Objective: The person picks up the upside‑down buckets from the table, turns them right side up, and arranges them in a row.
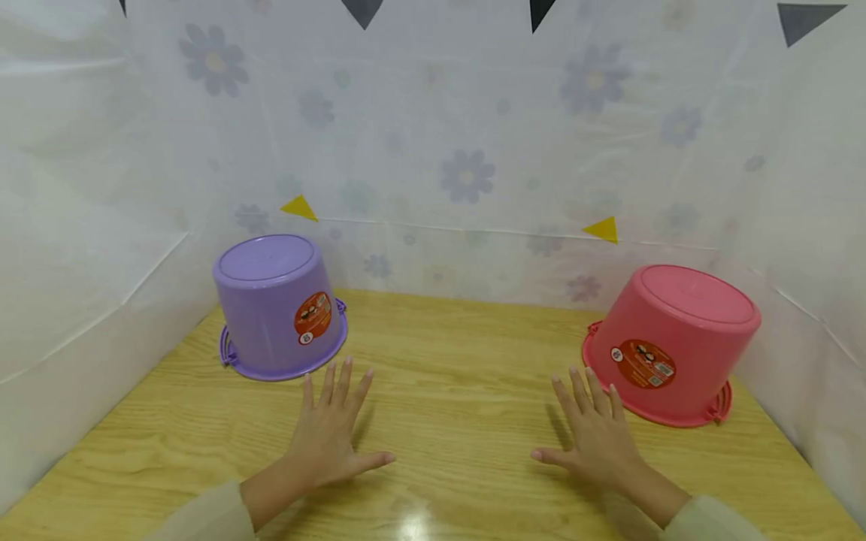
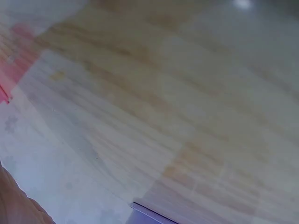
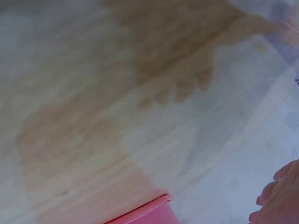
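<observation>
Upside down on the wood-grain table stands a purple bucket (image 1: 260, 330) at the left, an orange-red label on its side and its handle by the rim. A red bucket (image 1: 697, 330), also upturned, stands at the right with a similar label. My left hand (image 1: 328, 432), palm down with fingers spread, is just in front of the purple bucket and holds nothing. Likewise spread and holding nothing, my right hand (image 1: 598, 439) is in front of the red bucket, its fingertips overlapping the rim in the head view. Each wrist view catches only part of its hand and a bucket edge.
The table (image 1: 460, 406) runs back to a white sheet wall (image 1: 433, 150) printed with flowers. Sheets also close off both sides. Two yellow triangles (image 1: 602, 229) are on the back wall, and dark triangles (image 1: 541, 11) show along the top.
</observation>
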{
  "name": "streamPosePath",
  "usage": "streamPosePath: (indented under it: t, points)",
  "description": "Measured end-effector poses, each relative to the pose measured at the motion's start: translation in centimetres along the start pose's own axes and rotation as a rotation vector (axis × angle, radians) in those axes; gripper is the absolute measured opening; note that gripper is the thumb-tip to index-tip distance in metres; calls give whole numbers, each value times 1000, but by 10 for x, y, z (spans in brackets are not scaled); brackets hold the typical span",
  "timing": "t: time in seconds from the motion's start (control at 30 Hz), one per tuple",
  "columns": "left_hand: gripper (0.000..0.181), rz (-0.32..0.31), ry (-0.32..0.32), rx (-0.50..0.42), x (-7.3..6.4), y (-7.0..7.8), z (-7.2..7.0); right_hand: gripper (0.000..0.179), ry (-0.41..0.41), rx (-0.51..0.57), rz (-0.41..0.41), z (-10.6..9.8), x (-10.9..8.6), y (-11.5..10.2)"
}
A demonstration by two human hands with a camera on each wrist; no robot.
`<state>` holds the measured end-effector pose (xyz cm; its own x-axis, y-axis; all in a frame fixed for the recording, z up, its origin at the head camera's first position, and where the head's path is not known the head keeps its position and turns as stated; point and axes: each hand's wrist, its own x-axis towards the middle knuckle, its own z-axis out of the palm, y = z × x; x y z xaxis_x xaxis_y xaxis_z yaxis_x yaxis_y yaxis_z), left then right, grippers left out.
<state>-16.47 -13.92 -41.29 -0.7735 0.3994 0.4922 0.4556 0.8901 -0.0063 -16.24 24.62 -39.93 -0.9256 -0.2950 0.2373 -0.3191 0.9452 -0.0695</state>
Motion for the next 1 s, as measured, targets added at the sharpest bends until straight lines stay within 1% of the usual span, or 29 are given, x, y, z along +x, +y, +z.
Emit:
streamPosePath:
  t: [0.13,0.3,0.4,0.53,0.63,0.8,0.93,1.0]
  points:
    - [108,-11,3,-1,-3,-1,-1,109,-6,8,-5,3,1,-2]
    - [108,-21,14,20,-4,-4,-2,109,-19,50,-6,4,3,-6]
    - [108,-53,-21,17,-4,-7,-3,109,-39,53,-15,4,6,-9]
    - [109,-114,-89,-4,-7,-11,-5,109,-59,47,-39,5,10,-13]
    - [110,-144,-120,6,-10,-14,-5,108,-61,65,-64,5,13,-17]
    - [112,-169,-138,31,-15,-21,-7,107,-66,97,-92,7,17,-24]
    - [112,-182,-161,19,-15,-25,-10,107,-84,109,-86,8,20,-28]
    - [112,-189,-172,6,-15,-27,-12,106,-77,116,-95,8,22,-29]
